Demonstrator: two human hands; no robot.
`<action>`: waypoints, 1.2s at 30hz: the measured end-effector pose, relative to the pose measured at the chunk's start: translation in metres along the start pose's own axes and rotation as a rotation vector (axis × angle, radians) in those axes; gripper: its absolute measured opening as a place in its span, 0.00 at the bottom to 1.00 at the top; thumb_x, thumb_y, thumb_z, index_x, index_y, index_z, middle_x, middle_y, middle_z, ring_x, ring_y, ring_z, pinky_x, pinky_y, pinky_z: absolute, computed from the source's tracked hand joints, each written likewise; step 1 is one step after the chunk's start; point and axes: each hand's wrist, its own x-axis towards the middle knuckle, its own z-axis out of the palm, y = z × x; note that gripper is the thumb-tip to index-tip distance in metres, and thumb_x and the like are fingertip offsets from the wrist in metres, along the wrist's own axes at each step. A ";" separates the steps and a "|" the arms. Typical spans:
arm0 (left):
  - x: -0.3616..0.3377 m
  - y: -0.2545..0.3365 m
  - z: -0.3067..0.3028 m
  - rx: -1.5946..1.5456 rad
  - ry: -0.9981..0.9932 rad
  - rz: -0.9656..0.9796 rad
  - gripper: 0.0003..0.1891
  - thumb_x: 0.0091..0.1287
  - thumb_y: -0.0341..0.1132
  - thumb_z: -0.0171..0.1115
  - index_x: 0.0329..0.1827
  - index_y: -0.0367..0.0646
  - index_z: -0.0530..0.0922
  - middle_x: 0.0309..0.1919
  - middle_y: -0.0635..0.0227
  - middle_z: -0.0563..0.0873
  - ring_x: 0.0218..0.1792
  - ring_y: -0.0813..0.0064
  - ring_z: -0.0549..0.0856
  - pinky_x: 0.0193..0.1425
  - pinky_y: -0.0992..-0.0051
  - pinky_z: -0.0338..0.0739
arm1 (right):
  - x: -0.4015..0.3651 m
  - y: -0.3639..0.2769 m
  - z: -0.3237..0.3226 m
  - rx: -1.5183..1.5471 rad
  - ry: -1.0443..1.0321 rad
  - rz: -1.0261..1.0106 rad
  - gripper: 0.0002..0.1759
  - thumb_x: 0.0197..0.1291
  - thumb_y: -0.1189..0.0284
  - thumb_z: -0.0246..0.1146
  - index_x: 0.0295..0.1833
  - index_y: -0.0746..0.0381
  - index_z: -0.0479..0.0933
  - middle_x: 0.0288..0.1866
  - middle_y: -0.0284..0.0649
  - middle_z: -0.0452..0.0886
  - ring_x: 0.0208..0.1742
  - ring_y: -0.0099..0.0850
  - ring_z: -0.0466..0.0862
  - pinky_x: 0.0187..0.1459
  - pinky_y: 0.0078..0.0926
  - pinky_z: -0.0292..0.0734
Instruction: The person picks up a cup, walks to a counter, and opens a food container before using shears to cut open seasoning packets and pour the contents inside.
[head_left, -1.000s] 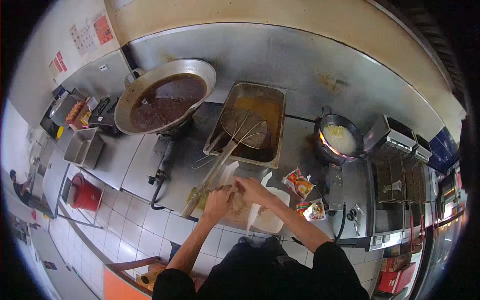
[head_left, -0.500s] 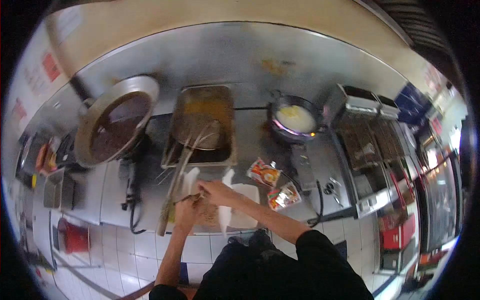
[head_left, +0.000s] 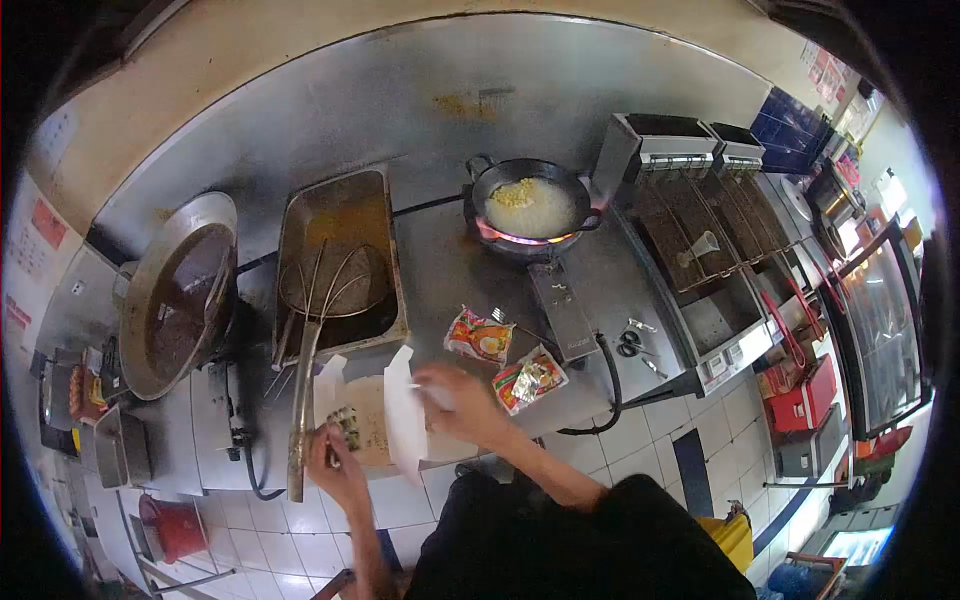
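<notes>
An opened white takeaway box [head_left: 404, 420] with a brown interior lies at the counter's front edge, its side flaps raised. My right hand [head_left: 462, 402] is closed on the right flap, thumb and fingers at its upper edge. At the box's left side, my left hand [head_left: 338, 470] pinches a small dark-and-pale patterned item [head_left: 346, 428] whose kind I cannot make out. The long handle of a wire strainer [head_left: 303, 415] runs down just left of that hand. Its round basket [head_left: 340, 285] rests over a deep metal tray [head_left: 398, 300].
A black wok [head_left: 540, 200] of bubbling pale liquid and yellow bits sits over a lit burner. Noodle-like packets [head_left: 480, 336], a fork [head_left: 510, 322] and scissors [head_left: 632, 348] lie right of the box. A large pan of dark liquid [head_left: 135, 345] stands left; fryers [head_left: 715, 325] stand right.
My hands, together over the box before, are now apart: the right at the flap, the left at the box's left side. The view has turned right, so the counter sits further left.
</notes>
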 end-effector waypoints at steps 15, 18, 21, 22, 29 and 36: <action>-0.114 0.021 0.292 0.259 -0.680 0.050 0.07 0.58 0.33 0.71 0.32 0.42 0.80 0.34 0.61 0.85 0.41 0.57 0.85 0.46 0.60 0.79 | -0.156 0.170 -0.163 -0.132 -0.073 0.537 0.09 0.61 0.73 0.65 0.44 0.66 0.78 0.34 0.46 0.85 0.33 0.36 0.87 0.35 0.31 0.80; -0.122 0.012 0.297 0.230 -0.670 0.069 0.08 0.57 0.32 0.71 0.33 0.44 0.79 0.32 0.62 0.84 0.43 0.56 0.84 0.49 0.56 0.77 | -0.137 0.157 -0.175 -0.118 -0.128 0.485 0.08 0.61 0.74 0.65 0.44 0.65 0.78 0.32 0.46 0.85 0.34 0.39 0.88 0.34 0.33 0.81; -0.131 0.002 0.295 0.175 -0.504 0.192 0.08 0.57 0.31 0.71 0.35 0.44 0.79 0.32 0.63 0.84 0.40 0.58 0.85 0.47 0.60 0.79 | -0.132 0.163 -0.174 -0.103 -0.140 0.484 0.07 0.60 0.75 0.65 0.43 0.63 0.77 0.33 0.47 0.85 0.35 0.42 0.88 0.35 0.36 0.81; -0.132 0.010 0.286 0.182 -0.502 0.181 0.08 0.57 0.31 0.71 0.35 0.44 0.79 0.32 0.63 0.84 0.40 0.58 0.85 0.47 0.60 0.79 | -0.131 0.164 -0.174 -0.144 -0.122 0.455 0.07 0.59 0.76 0.65 0.43 0.63 0.77 0.34 0.47 0.85 0.35 0.44 0.87 0.35 0.37 0.81; -0.140 0.020 0.221 -0.020 -0.153 -0.287 0.06 0.62 0.28 0.69 0.36 0.39 0.79 0.31 0.65 0.84 0.32 0.73 0.84 0.38 0.73 0.79 | -0.111 0.167 -0.137 -0.290 -0.295 0.400 0.14 0.58 0.73 0.65 0.49 0.61 0.74 0.36 0.47 0.83 0.35 0.46 0.85 0.38 0.43 0.80; -0.119 0.040 0.196 -0.014 0.035 -0.292 0.06 0.63 0.27 0.69 0.36 0.36 0.79 0.29 0.65 0.84 0.32 0.78 0.82 0.38 0.75 0.78 | -0.090 0.169 -0.079 -0.637 -0.347 0.205 0.32 0.52 0.58 0.72 0.57 0.64 0.70 0.51 0.46 0.78 0.56 0.45 0.79 0.55 0.50 0.68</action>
